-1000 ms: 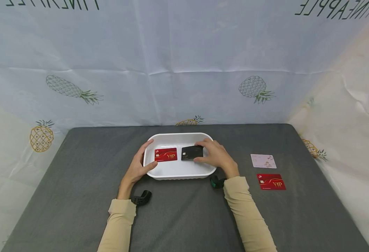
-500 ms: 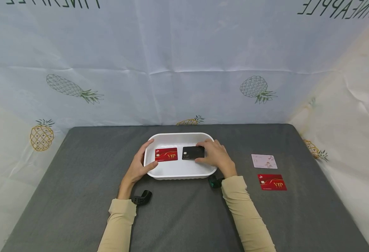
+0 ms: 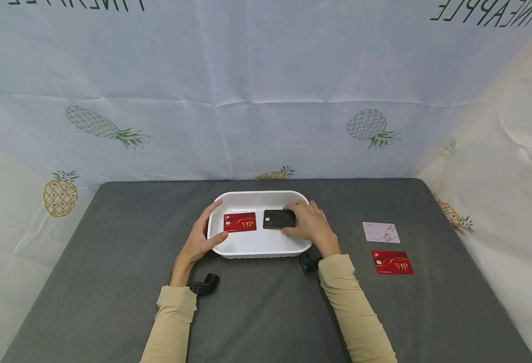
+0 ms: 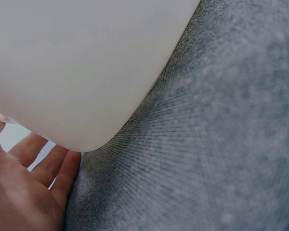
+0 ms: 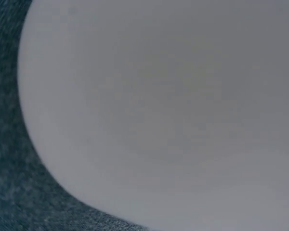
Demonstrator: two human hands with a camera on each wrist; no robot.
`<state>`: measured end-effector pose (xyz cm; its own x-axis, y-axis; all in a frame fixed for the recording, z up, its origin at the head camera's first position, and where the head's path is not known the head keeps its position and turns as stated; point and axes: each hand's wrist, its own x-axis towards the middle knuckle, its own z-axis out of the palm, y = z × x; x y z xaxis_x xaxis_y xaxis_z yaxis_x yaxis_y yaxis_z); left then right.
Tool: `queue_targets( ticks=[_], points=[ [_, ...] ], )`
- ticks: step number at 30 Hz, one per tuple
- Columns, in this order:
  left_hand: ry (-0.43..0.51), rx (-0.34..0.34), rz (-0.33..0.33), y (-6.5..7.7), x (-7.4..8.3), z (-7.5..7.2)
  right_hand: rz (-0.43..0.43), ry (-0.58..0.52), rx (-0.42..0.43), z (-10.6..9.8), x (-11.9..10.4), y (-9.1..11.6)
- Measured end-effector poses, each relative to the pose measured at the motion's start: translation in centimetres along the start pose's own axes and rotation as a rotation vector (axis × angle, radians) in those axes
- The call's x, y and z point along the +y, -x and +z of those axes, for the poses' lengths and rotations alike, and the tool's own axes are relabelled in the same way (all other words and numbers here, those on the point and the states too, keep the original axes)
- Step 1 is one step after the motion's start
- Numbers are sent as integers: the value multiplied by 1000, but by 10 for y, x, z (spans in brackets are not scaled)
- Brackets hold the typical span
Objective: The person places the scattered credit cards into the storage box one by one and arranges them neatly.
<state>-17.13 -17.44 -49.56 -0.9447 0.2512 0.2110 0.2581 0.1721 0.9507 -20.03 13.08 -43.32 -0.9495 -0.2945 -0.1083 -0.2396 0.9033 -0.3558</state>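
While the left hand (image 3: 199,232) holds one end of the white tray (image 3: 261,254), the right hand (image 3: 311,227) works at the other end, as the head view shows. The left thumb and pointing finger are spread wide apart, hugging the tray's end. The right thumb and a finger pinch the black card (image 3: 279,219) by its near and far edges, close to its right end. That card is inside the tray, just beside a red card (image 3: 240,222) and not touching it; I can't tell if it lies all the way flat. A pink card (image 3: 381,232) and a second red card (image 3: 393,262) lie on the gray table (image 3: 256,317), off to the right. If the pinch is too hard, the thin card may bend or pop out. If the right hand pushes left, the black card may bump the red one or slide over it. In the left wrist view, the fingers have gaps between them and sit by the tray's outside wall. If they slip, the tray could slide. In the right wrist view, the blurry tray fills nearly everything, so I can't tell there how the fingers are.
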Motion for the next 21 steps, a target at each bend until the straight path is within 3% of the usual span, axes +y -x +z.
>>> queue_targets(
  ticks=[14, 21],
  points=[
    [-22, 0, -7, 0, 2, 0, 26, -13, 33, 3, -2, 0],
    [-24, 1, -6, 0, 2, 0, -2, -49, 61, 4, 1, 1]
  ],
)
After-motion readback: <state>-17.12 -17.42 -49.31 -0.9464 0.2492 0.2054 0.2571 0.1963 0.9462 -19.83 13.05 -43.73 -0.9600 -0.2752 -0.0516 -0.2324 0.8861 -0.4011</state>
